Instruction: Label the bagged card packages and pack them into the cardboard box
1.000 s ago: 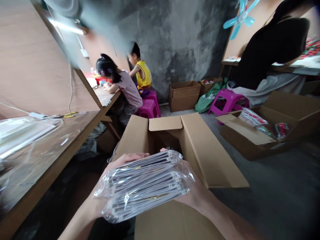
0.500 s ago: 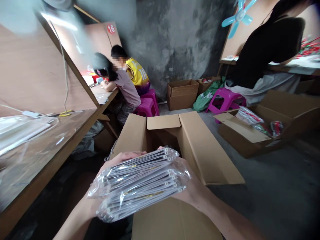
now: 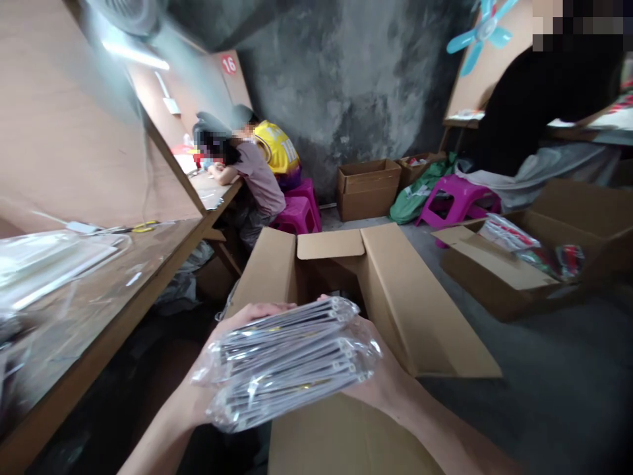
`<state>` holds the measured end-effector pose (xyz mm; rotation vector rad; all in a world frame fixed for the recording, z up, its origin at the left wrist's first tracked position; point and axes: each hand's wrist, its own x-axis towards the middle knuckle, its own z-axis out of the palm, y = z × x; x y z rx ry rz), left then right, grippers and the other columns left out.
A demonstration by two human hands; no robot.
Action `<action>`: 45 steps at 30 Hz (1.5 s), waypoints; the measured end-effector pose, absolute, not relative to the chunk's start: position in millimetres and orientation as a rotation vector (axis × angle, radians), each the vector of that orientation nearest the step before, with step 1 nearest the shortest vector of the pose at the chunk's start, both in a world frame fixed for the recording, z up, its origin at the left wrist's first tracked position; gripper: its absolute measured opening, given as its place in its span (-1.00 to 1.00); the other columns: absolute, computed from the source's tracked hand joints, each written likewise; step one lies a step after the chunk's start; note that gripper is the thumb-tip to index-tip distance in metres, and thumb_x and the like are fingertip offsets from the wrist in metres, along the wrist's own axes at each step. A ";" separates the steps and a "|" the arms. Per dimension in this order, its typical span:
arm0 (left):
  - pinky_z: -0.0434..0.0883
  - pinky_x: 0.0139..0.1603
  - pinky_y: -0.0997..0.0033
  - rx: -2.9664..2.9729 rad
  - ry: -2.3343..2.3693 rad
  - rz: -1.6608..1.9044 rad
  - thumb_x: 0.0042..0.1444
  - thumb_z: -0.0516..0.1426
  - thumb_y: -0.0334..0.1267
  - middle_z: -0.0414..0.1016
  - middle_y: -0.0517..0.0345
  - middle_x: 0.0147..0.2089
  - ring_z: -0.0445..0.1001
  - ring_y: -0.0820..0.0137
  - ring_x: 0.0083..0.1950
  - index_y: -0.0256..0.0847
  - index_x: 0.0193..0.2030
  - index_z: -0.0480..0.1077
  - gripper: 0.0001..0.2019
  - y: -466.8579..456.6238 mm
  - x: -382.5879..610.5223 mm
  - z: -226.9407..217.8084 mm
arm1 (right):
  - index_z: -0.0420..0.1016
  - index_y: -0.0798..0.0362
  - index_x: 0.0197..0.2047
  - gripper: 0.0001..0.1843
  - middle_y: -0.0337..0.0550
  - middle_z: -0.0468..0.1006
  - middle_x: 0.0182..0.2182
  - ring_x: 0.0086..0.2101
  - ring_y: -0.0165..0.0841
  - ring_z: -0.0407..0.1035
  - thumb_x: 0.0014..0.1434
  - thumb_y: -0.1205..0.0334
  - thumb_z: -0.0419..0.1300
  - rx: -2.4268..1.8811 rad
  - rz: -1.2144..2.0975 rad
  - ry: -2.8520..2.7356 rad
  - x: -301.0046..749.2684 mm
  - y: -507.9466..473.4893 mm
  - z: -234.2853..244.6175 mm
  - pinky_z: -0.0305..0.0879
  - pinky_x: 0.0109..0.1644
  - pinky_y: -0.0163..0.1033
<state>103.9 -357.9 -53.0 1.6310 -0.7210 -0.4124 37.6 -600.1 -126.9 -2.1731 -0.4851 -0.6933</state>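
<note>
Between my hands I hold clear plastic packs of thin whitish sticks (image 3: 297,363), stacked and slightly tilted. Small hollow ends show on their right side. My left hand (image 3: 250,318) is closed around the left and far side; most of its fingers are hidden behind the plastic. At the right end my right hand (image 3: 378,376) grips the same packs, its fingers mostly covered by them. Directly beneath is an open cardboard box (image 3: 330,245) with its flaps spread outward. Its dark inside is partly hidden by the packs, so the contents are unclear.
A wooden workbench (image 3: 163,254) with plastic sheets and yellow-handled scissors (image 3: 144,227) runs along the left. Two people sit on purple stools (image 3: 301,211) beyond it. Another open carton (image 3: 484,284) with packaged items stands at right, near a person in black (image 3: 524,105).
The view has shifted slightly, so the surroundings appear a little lower and further right. My hands still hold the packs over the box, with almost the same grip.
</note>
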 end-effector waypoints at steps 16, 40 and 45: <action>0.50 0.31 0.04 1.847 -1.027 -0.290 -0.14 0.40 -0.06 0.58 0.01 0.26 0.59 -0.05 0.25 -0.06 0.24 0.46 -0.27 -375.5 103.5 -42.3 | 0.60 -0.07 0.16 -0.59 -0.04 0.67 0.14 0.25 0.02 0.48 0.23 0.20 0.31 -2.265 -0.818 -0.608 47.1 -610.9 -181.2 0.43 0.40 0.22; 0.59 0.16 -0.01 1.837 -1.050 -0.235 -0.14 0.36 -0.02 0.63 -0.08 0.17 0.65 -0.04 0.14 -0.15 0.23 0.45 -0.27 -377.6 103.7 -47.2 | 0.69 -0.04 0.04 -0.68 -0.11 0.77 -0.08 -0.01 -0.07 0.65 0.27 0.31 0.23 -2.408 -0.945 -0.722 44.7 -620.4 -185.4 0.55 0.25 0.11; 0.59 0.17 -0.07 1.814 -1.025 -0.273 -0.13 0.35 0.03 0.63 -0.08 0.18 0.65 -0.10 0.15 -0.14 0.25 0.45 -0.25 -378.8 103.5 -47.9 | 0.64 -0.10 0.14 -0.61 -0.14 0.77 -0.10 0.09 0.00 0.60 0.26 0.28 0.27 -2.338 -0.933 -0.699 44.6 -616.9 -176.5 0.49 0.33 0.20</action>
